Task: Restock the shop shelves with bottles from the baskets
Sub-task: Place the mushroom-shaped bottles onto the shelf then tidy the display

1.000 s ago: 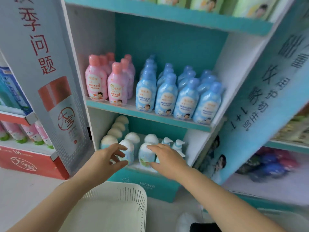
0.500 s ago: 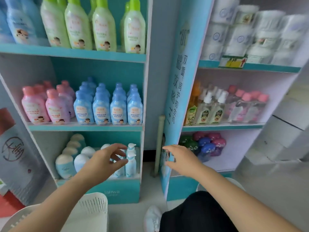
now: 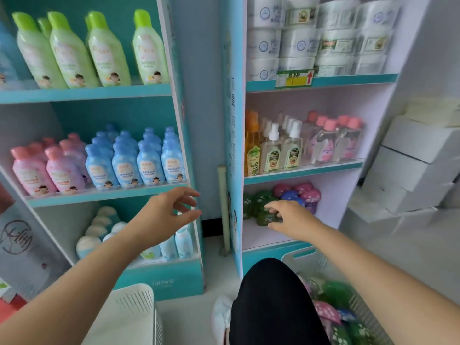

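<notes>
My left hand (image 3: 164, 215) hovers in front of the left unit's bottom shelf, fingers loosely curled, holding nothing. My right hand (image 3: 290, 216) reaches into the right unit's bottom shelf, fingers spread over the green round bottles (image 3: 258, 202) there; contact is unclear. Pink and blue round bottles (image 3: 302, 194) sit behind them. A white basket (image 3: 302, 257) at lower right holds green and pink round bottles (image 3: 336, 292). Another white basket (image 3: 134, 302) at lower left shows nothing inside. White-capped bottles (image 3: 99, 230) and light blue bottles (image 3: 183, 241) fill the left bottom shelf.
The left unit carries blue bottles (image 3: 134, 160), pink bottles (image 3: 47, 168) and green bottles (image 3: 74, 51) higher up. The right unit has spray and pink-capped bottles (image 3: 293, 145) and white jars (image 3: 316, 36). White boxes (image 3: 413, 165) are stacked at right. My black-clad knee (image 3: 271, 300) is at the bottom centre.
The view has swung right from the left unit to the right one. My right hand left the white-capped bottles and moved over to the green bottles. My left hand stays raised and holds nothing.
</notes>
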